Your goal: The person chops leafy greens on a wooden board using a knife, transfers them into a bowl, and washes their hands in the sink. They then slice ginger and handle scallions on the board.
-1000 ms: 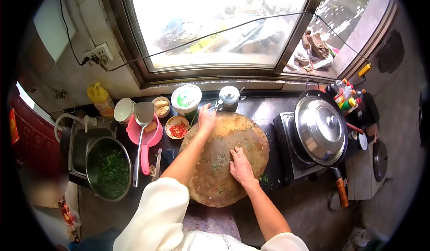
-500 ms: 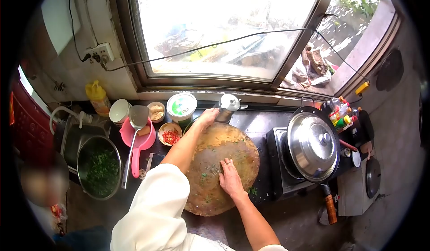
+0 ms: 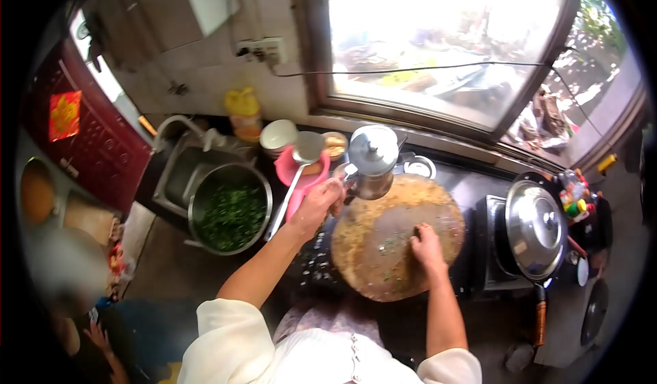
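Note:
My left hand is closed round the handle of a lidded metal pot, held up over the back left edge of the round chopping board. On the right part of the board rests my right hand, its fingers bent and partly hidden; whether it holds anything is not clear. Small green bits lie on the board. Left of the board, a metal bowl contains chopped greens, and a ladle lies across a pink strainer.
A lidded wok sits on the stove at right, its handle toward the front. Along the back left are a yellow bottle, white bowls and a sink. Another person's hand shows at the lower left.
My left hand has lifted the metal pot off the counter. The view has swung left, bringing the red door and another person into sight. My right hand remains on the board.

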The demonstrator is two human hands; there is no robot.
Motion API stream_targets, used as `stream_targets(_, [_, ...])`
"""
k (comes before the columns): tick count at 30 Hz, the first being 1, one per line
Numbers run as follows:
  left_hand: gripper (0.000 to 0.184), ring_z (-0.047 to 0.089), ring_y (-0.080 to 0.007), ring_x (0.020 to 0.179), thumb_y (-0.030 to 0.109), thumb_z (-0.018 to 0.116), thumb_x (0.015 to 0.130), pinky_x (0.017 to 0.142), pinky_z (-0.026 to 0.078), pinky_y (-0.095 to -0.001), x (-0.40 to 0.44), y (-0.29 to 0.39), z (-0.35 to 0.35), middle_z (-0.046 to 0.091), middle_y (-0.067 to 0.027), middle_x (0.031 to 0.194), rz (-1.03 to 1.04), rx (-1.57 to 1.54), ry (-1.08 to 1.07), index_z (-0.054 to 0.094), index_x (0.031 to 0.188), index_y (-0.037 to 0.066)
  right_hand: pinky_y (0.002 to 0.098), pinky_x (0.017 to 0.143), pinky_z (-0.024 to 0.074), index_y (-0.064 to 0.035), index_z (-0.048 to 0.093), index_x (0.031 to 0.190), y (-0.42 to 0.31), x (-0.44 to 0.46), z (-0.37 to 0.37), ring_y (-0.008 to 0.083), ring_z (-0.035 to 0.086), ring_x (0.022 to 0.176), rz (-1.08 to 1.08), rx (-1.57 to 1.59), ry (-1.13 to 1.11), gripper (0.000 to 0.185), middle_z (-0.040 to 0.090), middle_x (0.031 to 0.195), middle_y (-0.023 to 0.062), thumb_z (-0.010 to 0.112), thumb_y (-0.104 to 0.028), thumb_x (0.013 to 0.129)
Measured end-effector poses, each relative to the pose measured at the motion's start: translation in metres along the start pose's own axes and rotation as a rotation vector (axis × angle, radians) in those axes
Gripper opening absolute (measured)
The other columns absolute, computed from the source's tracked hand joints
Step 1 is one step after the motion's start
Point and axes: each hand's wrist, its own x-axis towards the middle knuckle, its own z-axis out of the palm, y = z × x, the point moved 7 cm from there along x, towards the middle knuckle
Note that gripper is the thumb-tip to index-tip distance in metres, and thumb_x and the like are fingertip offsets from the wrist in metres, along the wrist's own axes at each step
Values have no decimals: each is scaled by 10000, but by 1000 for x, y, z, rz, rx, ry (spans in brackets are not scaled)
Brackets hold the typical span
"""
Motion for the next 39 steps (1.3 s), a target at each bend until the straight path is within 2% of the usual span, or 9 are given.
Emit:
stream_targets(3, [219, 466, -54, 599, 280, 542, 1004, 558, 355, -210, -74, 28, -65, 500, 40, 710, 8, 58, 158, 560, 880, 100, 471, 869, 500, -23, 656, 1007, -31, 14, 4, 385, 615, 1021, 218, -258, -276, 287, 650, 1096, 213, 614, -252, 839])
stream_targets(7, [118, 452, -48, 589, 169, 554, 964, 539, 339, -209, -161, 61, -163, 500, 46, 715, 32, 166, 398, 569, 871, 97, 461, 886, 494, -59, 646, 1085, -119, 23, 31, 381, 614, 1033, -65, -152, -159, 326, 649, 1085, 208, 595, -294, 864])
stream_targets(16, [343, 372, -38, 576, 298, 633, 927, 530, 285, -231, -284, 96, -294, 412, 77, 628, -34, 516, 838, 525, 653, 123, 474, 818, 516, -116, 644, 1139, -278, -8, 127, 362, 645, 971, -409, -53, -465, 325, 685, 1001, 165, 607, -311, 882])
stream_targets(20, [294, 385, -24, 602, 261, 671, 896, 542, 267, -229, -294, 80, -319, 469, 86, 658, 34, 487, 853, 592, 655, 113, 471, 786, 522, -112, 641, 1127, -315, -23, 147, 371, 654, 916, -493, -7, -505, 305, 685, 927, 168, 597, -295, 887])
stream_targets(23, [290, 436, -29, 672, 233, 702, 874, 611, 339, -229, -287, 68, -327, 530, 66, 701, -50, 383, 811, 608, 668, 51, 472, 766, 524, -109, 653, 1094, -331, -28, 162, 382, 656, 881, -494, -49, -577, 284, 676, 891, 193, 582, -300, 896])
stream_targets(28, [390, 380, -50, 551, 370, 728, 857, 515, 293, -251, -265, 67, -329, 495, 58, 621, -190, 285, 836, 569, 623, 101, 487, 750, 526, -88, 657, 1085, -353, -37, 160, 389, 656, 866, -533, 46, -542, 292, 669, 883, 207, 589, -296, 891])
stream_targets(34, [624, 278, -78, 475, 557, 781, 742, 462, 190, -314, -238, 84, -351, 327, 67, 515, -152, 759, 934, 408, 484, 128, 486, 747, 521, -83, 649, 1086, -349, -39, 156, 388, 652, 860, -545, 124, -513, 280, 669, 887, 198, 599, -271, 886])
stream_targets(37, [686, 274, -89, 496, 585, 802, 697, 484, 193, -344, -233, 95, -353, 318, 42, 502, -253, 903, 970, 390, 457, 92, 485, 750, 515, -73, 643, 1057, -342, -40, 151, 384, 649, 863, -518, 108, -544, 256, 662, 870, 189, 596, -260, 888])
stream_targets(39, [666, 404, -132, 493, 629, 771, 673, 497, 287, -360, -226, 101, -358, 452, -17, 509, -305, 989, 946, 514, 492, 42, 482, 752, 511, -66, 638, 1028, -338, -41, 153, 381, 646, 867, -515, 101, -547, 238, 658, 858, 183, 592, -254, 891])
